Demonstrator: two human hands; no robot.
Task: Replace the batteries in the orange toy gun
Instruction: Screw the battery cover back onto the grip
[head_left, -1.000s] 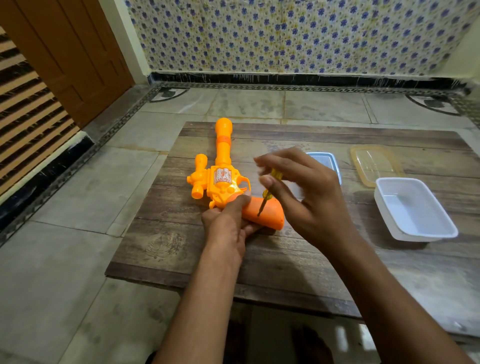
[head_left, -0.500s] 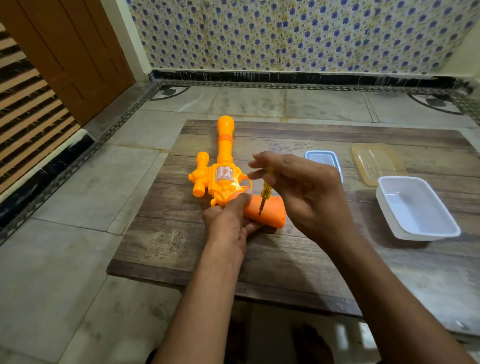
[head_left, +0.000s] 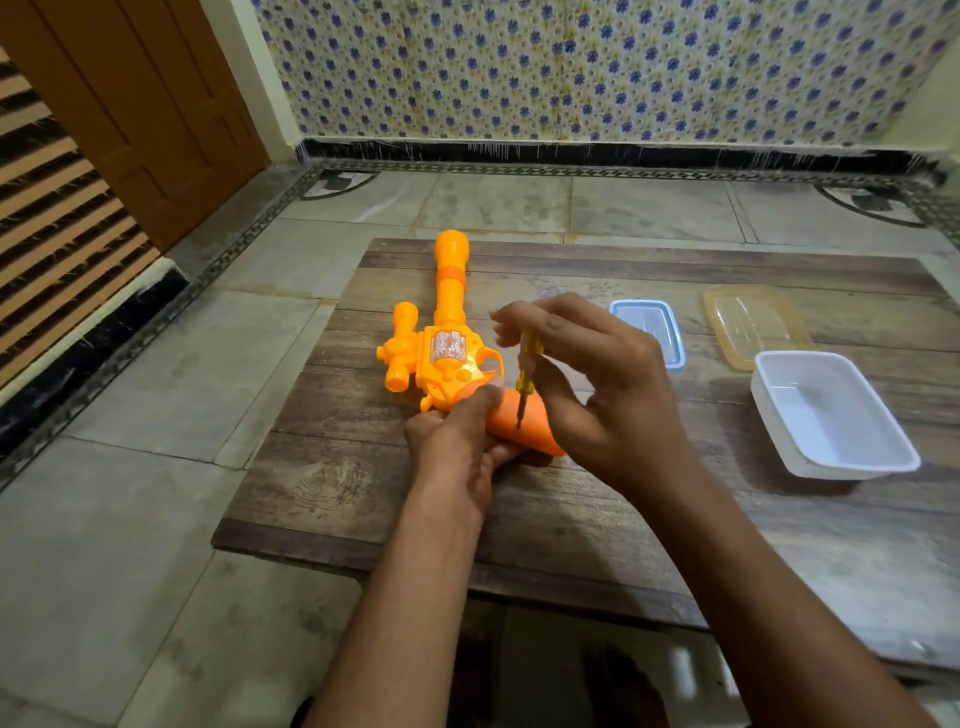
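Gripped orange plastic toy gun (head_left: 448, 358) steady with left hand (head_left: 457, 449), pinched yellow-handled screwdriver (head_left: 525, 376) tip-down in right hand (head_left: 610, 395), likely for battery-cover screw.

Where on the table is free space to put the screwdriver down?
Free: the near edge of the table, in front of the white tub, and the wood left of the left hand. Crowded: the toy gun, where the right hand works.

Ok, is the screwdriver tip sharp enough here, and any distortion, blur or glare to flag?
Head view: screwdriver and toy gun are sharp at centre; table edges bow from the wide-angle lens; the lower right corner smears; the white tub casts a soft shadow; no glare.
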